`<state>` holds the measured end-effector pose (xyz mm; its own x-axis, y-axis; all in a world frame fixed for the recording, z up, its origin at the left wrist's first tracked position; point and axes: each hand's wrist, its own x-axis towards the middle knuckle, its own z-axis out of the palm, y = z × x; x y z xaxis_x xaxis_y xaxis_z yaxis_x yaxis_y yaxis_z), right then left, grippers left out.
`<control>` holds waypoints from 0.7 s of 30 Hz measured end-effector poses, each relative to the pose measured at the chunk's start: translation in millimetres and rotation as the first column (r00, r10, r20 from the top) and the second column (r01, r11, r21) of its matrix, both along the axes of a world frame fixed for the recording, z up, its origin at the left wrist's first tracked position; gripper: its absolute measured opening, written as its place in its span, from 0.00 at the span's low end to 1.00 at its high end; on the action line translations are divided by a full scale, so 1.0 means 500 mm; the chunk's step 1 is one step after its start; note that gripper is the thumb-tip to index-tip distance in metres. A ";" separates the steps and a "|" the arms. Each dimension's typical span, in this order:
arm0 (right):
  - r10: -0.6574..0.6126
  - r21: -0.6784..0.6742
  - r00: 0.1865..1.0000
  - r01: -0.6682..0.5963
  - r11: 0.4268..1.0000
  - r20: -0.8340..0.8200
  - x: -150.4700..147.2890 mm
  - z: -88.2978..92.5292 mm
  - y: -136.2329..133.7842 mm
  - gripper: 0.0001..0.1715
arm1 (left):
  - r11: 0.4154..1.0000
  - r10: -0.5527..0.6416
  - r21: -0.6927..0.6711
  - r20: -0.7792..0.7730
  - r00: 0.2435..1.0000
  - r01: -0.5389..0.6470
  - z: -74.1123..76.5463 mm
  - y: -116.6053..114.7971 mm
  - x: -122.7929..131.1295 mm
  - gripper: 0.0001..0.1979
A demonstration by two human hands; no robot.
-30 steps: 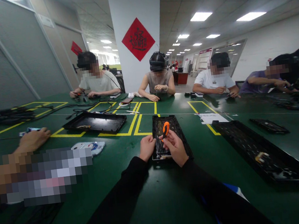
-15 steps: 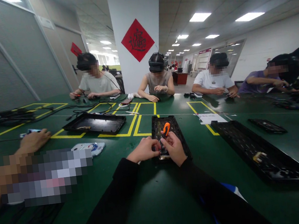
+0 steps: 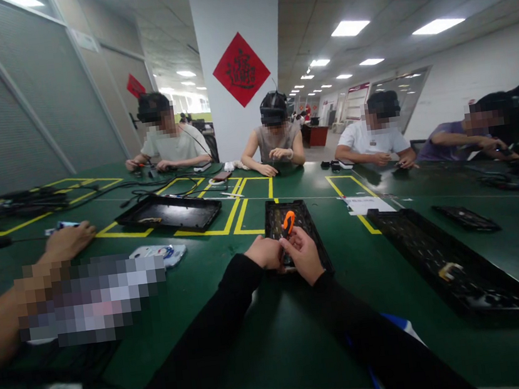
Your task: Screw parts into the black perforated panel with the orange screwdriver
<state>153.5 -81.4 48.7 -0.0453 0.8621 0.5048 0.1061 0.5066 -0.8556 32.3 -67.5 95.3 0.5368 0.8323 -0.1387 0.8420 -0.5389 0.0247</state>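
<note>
In front of me a black plastic tray-like casing lies on the green table, with small parts inside it. My right hand is closed over the casing, holding a tool with an orange-and-black handle that sticks up past the fingers. The tool's working end is hidden, so its kind is unclear. My left hand is curled over the casing's left side, its fingers meeting those of my right hand. Whatever those left fingers pinch is too small or covered to make out.
To the right lie a long black casing, a smaller black panel and a paper sheet. Another black tray lies at the left. A co-worker's arm reaches in beside a phone case. Several people sit opposite.
My left hand has moved right over the casing, its fingers now curled in against my right hand. The right hand and the orange-handled tool have barely moved. The view has shifted slightly.
</note>
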 end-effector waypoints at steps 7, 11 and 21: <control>0.026 -0.028 0.999 -0.027 0.999 -0.042 -0.002 0.003 -0.003 0.19 | 0.968 0.034 -0.249 -0.010 0.999 -0.035 0.021 0.016 0.013 0.05; 0.043 -0.071 0.995 -0.049 0.996 -0.086 -0.001 0.004 -0.002 0.18 | 0.959 0.084 -0.279 0.087 0.993 -0.057 0.007 0.026 0.011 0.04; 0.139 -0.046 0.979 -0.147 0.988 -0.148 -0.006 0.011 -0.008 0.22 | 0.921 0.218 -0.362 0.180 0.959 -0.142 -0.029 0.047 0.032 0.09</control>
<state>150.4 -85.4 54.0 -0.1003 0.8791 0.4660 -0.0899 0.4584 -0.8842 48.5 -44.2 80.9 0.4308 0.8391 -0.3321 0.8780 -0.3047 0.3691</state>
